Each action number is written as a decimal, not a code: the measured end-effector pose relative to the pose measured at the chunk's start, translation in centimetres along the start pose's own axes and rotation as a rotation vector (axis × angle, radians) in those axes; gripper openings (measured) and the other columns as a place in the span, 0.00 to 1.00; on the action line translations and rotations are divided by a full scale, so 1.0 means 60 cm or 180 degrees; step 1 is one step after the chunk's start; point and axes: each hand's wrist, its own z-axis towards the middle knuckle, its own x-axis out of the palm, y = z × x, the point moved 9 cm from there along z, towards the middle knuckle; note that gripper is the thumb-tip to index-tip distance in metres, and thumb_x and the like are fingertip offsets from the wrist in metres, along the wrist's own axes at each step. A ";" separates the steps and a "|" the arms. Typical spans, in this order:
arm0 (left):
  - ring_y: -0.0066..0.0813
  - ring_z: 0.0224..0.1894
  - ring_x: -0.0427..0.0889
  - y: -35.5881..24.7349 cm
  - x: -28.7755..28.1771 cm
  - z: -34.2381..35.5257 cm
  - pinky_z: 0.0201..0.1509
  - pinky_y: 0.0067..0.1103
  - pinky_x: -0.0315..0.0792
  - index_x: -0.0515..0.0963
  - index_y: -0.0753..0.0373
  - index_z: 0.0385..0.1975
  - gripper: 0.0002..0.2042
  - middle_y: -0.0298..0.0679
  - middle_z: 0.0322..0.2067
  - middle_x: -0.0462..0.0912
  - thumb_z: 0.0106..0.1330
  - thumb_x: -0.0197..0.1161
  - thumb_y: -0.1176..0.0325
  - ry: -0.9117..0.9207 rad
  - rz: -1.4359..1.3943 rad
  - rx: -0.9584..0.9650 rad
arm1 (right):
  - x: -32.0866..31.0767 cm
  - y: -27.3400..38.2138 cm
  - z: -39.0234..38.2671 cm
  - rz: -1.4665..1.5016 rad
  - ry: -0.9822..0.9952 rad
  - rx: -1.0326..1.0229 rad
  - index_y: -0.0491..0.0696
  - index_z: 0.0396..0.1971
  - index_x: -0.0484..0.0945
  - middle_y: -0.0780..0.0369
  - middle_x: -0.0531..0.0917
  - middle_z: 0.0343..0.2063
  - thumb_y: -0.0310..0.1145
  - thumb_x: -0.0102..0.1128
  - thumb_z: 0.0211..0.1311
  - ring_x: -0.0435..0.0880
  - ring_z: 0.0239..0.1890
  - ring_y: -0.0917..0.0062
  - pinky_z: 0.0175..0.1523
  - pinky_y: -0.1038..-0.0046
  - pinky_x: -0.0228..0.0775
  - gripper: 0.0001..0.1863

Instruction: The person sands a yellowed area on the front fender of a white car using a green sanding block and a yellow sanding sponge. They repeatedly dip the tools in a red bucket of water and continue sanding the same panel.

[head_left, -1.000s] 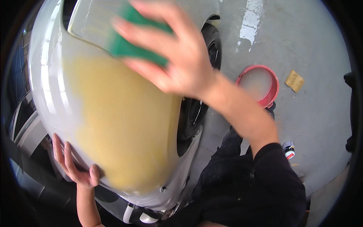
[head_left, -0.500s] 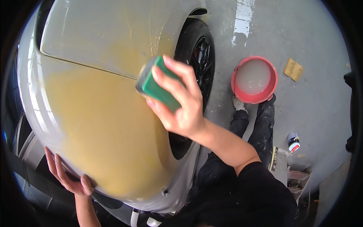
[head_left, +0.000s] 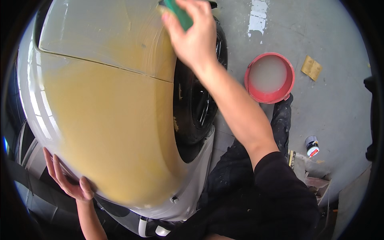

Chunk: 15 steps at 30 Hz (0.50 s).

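Observation:
A grey car panel (head_left: 108, 132) with a broad yellowish patch fills the left side, crossed by a dark seam. My right hand (head_left: 197, 40) grips a green sanding block (head_left: 179, 15) at the far end, against the wet panel beyond the seam and above the wheel (head_left: 196, 108). The block is partly cut off by the top edge. At the lower left, my left hand (head_left: 70, 180) rests on the panel's edge, its fingers spread and holding nothing.
A pink bucket (head_left: 276, 97) of cloudy water stands on the grey floor, right of the wheel. Beyond it lies a tan folded paper (head_left: 311, 68). A small can (head_left: 311, 146) and a low stand (head_left: 318, 183) are nearer, at the right. My legs are between car and can.
My right hand has carried the green sanding block away from me, past the seam toward the top edge. My left hand has stayed at the panel's edge.

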 end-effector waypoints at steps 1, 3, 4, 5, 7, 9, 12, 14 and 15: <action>0.61 0.77 0.61 -0.002 -0.002 0.000 0.77 0.54 0.57 0.66 0.63 0.74 0.41 0.62 0.75 0.60 0.71 0.53 0.36 -0.0013 0.0010 0.0068 | -0.005 0.030 -0.041 0.0056 0.0086 -0.0055 0.42 0.55 0.83 0.50 0.80 0.55 0.33 0.75 0.61 0.82 0.56 0.56 0.61 0.59 0.76 0.23; 0.61 0.77 0.61 -0.002 -0.001 -0.003 0.77 0.54 0.57 0.66 0.63 0.74 0.41 0.62 0.75 0.60 0.72 0.53 0.36 -0.0009 0.0026 0.0075 | -0.026 0.099 -0.141 0.0416 0.0481 -0.0069 0.42 0.57 0.82 0.47 0.78 0.57 0.31 0.76 0.58 0.81 0.59 0.52 0.64 0.58 0.76 0.26; 0.61 0.77 0.61 0.002 0.001 -0.004 0.77 0.54 0.57 0.66 0.63 0.74 0.41 0.62 0.75 0.60 0.72 0.53 0.36 0.0058 -0.0032 0.0001 | -0.036 0.120 -0.165 0.0412 0.0622 -0.0020 0.43 0.59 0.82 0.46 0.77 0.57 0.30 0.76 0.57 0.80 0.61 0.50 0.65 0.57 0.76 0.28; 0.61 0.77 0.61 0.004 0.001 -0.005 0.77 0.54 0.57 0.66 0.63 0.74 0.41 0.62 0.75 0.60 0.72 0.53 0.36 0.0023 -0.0042 -0.0003 | -0.031 0.125 -0.171 0.0429 0.0822 -0.0033 0.44 0.60 0.81 0.45 0.77 0.58 0.29 0.76 0.56 0.79 0.62 0.48 0.66 0.56 0.75 0.29; 0.61 0.77 0.62 0.005 0.001 -0.007 0.77 0.54 0.57 0.66 0.63 0.74 0.40 0.62 0.75 0.60 0.72 0.52 0.36 0.0023 -0.0050 0.0008 | -0.013 0.083 -0.112 0.0246 0.0437 -0.0405 0.44 0.61 0.80 0.46 0.77 0.57 0.27 0.75 0.57 0.82 0.56 0.52 0.60 0.58 0.78 0.29; 0.62 0.77 0.62 0.008 0.003 -0.009 0.76 0.55 0.58 0.66 0.63 0.74 0.40 0.63 0.75 0.60 0.72 0.52 0.36 0.0042 -0.0021 -0.0053 | 0.001 0.016 -0.057 0.0062 0.0109 -0.0256 0.45 0.62 0.79 0.46 0.77 0.56 0.28 0.75 0.58 0.82 0.54 0.53 0.57 0.58 0.78 0.30; 0.62 0.76 0.62 0.007 0.002 -0.009 0.76 0.55 0.58 0.66 0.64 0.74 0.40 0.63 0.75 0.61 0.72 0.53 0.37 0.0016 -0.0001 -0.0030 | -0.020 0.083 -0.132 0.0232 0.0306 -0.0221 0.42 0.58 0.82 0.45 0.77 0.56 0.35 0.76 0.57 0.81 0.54 0.51 0.58 0.55 0.77 0.29; 0.62 0.76 0.62 0.003 0.001 -0.007 0.76 0.55 0.58 0.66 0.64 0.74 0.41 0.63 0.75 0.61 0.72 0.53 0.36 0.0008 -0.0083 0.0040 | -0.028 0.125 -0.154 0.0356 0.0681 -0.0094 0.46 0.62 0.80 0.46 0.76 0.57 0.29 0.75 0.58 0.82 0.57 0.54 0.59 0.59 0.79 0.29; 0.62 0.76 0.62 0.000 0.002 -0.007 0.76 0.55 0.58 0.66 0.64 0.74 0.41 0.63 0.75 0.61 0.72 0.53 0.36 -0.0027 -0.0074 0.0078 | -0.024 0.126 -0.146 0.0353 0.0746 -0.0167 0.46 0.61 0.81 0.46 0.76 0.57 0.29 0.76 0.57 0.82 0.56 0.54 0.59 0.59 0.79 0.29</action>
